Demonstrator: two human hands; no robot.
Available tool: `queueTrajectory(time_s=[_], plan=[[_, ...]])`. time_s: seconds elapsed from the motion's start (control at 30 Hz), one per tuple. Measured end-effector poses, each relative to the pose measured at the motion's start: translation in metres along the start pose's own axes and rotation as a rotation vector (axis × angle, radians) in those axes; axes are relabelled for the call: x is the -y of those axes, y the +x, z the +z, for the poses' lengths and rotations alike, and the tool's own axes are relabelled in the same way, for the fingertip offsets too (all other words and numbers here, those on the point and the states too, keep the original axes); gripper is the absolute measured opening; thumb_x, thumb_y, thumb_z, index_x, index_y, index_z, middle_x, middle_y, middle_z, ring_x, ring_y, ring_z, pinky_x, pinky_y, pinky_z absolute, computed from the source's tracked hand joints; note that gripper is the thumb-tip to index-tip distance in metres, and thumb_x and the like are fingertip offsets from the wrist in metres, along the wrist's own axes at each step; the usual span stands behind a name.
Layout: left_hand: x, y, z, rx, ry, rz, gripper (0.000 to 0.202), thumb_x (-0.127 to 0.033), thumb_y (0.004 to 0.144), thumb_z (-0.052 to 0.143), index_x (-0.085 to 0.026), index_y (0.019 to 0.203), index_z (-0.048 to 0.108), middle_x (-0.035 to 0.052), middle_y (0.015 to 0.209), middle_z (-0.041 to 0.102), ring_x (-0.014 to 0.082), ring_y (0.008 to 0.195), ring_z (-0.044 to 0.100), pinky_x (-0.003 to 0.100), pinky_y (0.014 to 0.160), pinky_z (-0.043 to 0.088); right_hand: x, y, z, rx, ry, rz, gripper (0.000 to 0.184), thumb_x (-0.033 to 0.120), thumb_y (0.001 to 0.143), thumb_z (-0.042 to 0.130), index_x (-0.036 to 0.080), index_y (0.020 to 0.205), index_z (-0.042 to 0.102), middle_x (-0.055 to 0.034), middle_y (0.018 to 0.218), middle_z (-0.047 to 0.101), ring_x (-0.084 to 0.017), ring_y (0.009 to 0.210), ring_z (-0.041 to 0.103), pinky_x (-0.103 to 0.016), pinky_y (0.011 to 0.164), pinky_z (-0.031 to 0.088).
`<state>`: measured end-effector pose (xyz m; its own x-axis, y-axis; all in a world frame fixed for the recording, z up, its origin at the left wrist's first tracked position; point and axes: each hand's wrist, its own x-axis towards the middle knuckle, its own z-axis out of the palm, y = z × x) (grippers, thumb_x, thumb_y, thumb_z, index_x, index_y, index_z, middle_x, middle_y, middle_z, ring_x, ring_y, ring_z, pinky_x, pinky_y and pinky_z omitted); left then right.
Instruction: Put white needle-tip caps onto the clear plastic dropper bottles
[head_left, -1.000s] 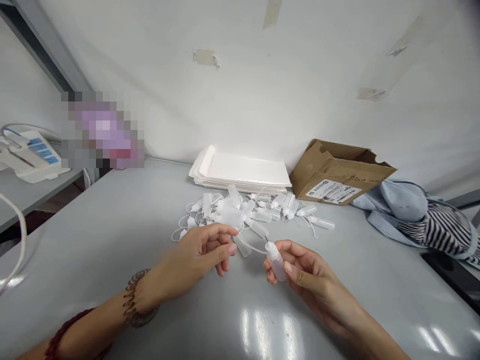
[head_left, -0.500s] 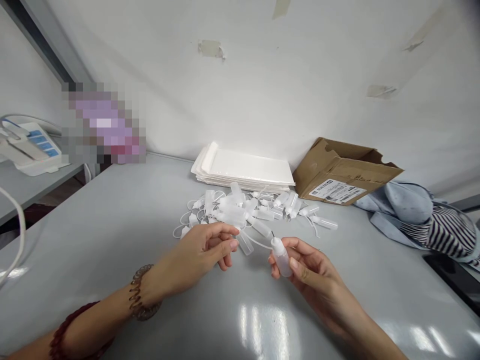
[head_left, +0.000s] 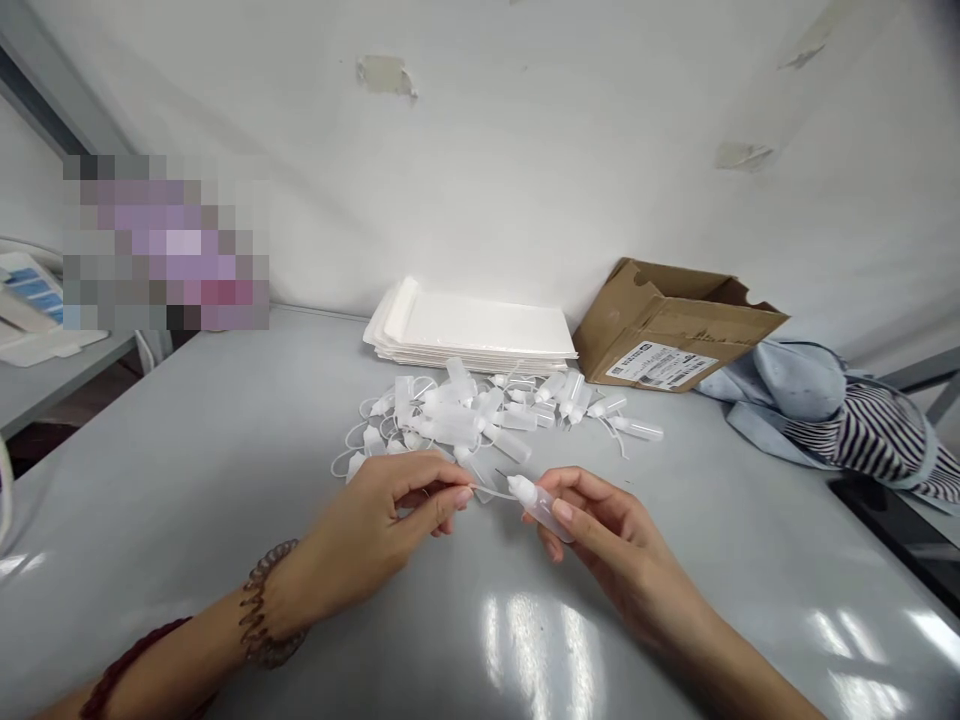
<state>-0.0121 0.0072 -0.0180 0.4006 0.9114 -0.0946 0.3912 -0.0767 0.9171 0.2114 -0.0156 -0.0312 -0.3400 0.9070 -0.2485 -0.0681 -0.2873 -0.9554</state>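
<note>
My right hand is closed round a small translucent squeeze bottle with a white top and a thin needle tip. The bottle is tilted, its tip towards the left. From its neck a thin white strap runs left to my left hand, where thumb and forefinger pinch the end. Whether a cap sits under those fingers is hidden. Just beyond both hands, a loose pile of similar bottles lies on the grey table, their straps looping about.
Behind the pile, a stack of white padded envelopes lies against the wall. An open cardboard box leans at the back right. Beyond it are a blue and striped cloth bag and a black phone-like object. A blurred purple shape is at left.
The bottle has tipped from nearly upright to leaning left. My left thumb and forefinger now pinch the strap, which is drawn out between my hands. The view has shifted slightly right.
</note>
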Motion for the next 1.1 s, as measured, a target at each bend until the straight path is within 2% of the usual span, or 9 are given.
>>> queueTrajectory(time_s=[0.13, 0.47, 0.77, 0.93, 1.03, 1.1], plan=[[-0.002, -0.002, 0.001, 0.008, 0.018, 0.057, 0.017, -0.024, 0.087, 0.051, -0.02, 0.084, 0.068, -0.0015, 0.066, 0.06, 0.0112, 0.061, 0.056, 0.02, 0.058, 0.046, -0.002, 0.001, 0.0, 0.002, -0.068, -0.002, 0.018, 0.037, 0.088, 0.058, 0.02, 0.093, 0.062, 0.003, 0.063, 0.054, -0.009, 0.062, 0.047, -0.024, 0.068, 0.036], [-0.003, -0.002, 0.0, 0.07, 0.002, 0.074, 0.02, -0.026, 0.088, 0.05, -0.02, 0.087, 0.069, -0.0004, 0.07, 0.06, 0.0113, 0.063, 0.056, 0.02, 0.059, 0.046, 0.001, -0.001, 0.002, 0.075, -0.081, 0.033, 0.022, 0.039, 0.087, 0.057, 0.018, 0.091, 0.06, 0.0039, 0.058, 0.052, -0.009, 0.058, 0.044, -0.025, 0.062, 0.033], [-0.002, -0.002, 0.0, 0.066, 0.047, 0.098, 0.022, -0.027, 0.089, 0.049, -0.021, 0.087, 0.069, -0.0005, 0.068, 0.059, 0.0121, 0.063, 0.056, 0.021, 0.058, 0.044, 0.002, -0.003, 0.003, 0.095, -0.062, 0.042, 0.022, 0.039, 0.087, 0.057, 0.017, 0.091, 0.059, 0.0048, 0.054, 0.053, -0.009, 0.053, 0.043, -0.026, 0.061, 0.034], [-0.001, -0.002, 0.001, 0.045, 0.128, 0.161, 0.021, -0.024, 0.09, 0.047, -0.02, 0.086, 0.067, -0.0009, 0.067, 0.058, 0.012, 0.063, 0.055, 0.022, 0.06, 0.043, 0.006, -0.004, 0.004, 0.059, -0.14, 0.055, 0.022, 0.04, 0.087, 0.057, 0.018, 0.09, 0.058, 0.0056, 0.05, 0.051, -0.008, 0.047, 0.04, -0.024, 0.054, 0.03], [0.003, -0.002, 0.003, 0.044, 0.188, 0.254, 0.022, -0.021, 0.092, 0.044, -0.018, 0.088, 0.065, 0.0019, 0.077, 0.062, 0.0137, 0.071, 0.057, 0.024, 0.066, 0.045, 0.006, -0.004, 0.003, 0.026, -0.232, 0.083, 0.024, 0.042, 0.085, 0.057, 0.019, 0.089, 0.058, 0.0067, 0.046, 0.045, -0.007, 0.044, 0.035, -0.023, 0.047, 0.025], [0.007, -0.003, 0.005, 0.076, 0.2, 0.271, 0.023, -0.02, 0.093, 0.041, -0.018, 0.091, 0.064, 0.0042, 0.086, 0.063, 0.0158, 0.078, 0.058, 0.025, 0.071, 0.046, 0.004, -0.003, 0.002, 0.001, -0.293, 0.099, 0.026, 0.044, 0.084, 0.058, 0.019, 0.087, 0.06, 0.007, 0.045, 0.04, -0.007, 0.044, 0.033, -0.022, 0.044, 0.024]])
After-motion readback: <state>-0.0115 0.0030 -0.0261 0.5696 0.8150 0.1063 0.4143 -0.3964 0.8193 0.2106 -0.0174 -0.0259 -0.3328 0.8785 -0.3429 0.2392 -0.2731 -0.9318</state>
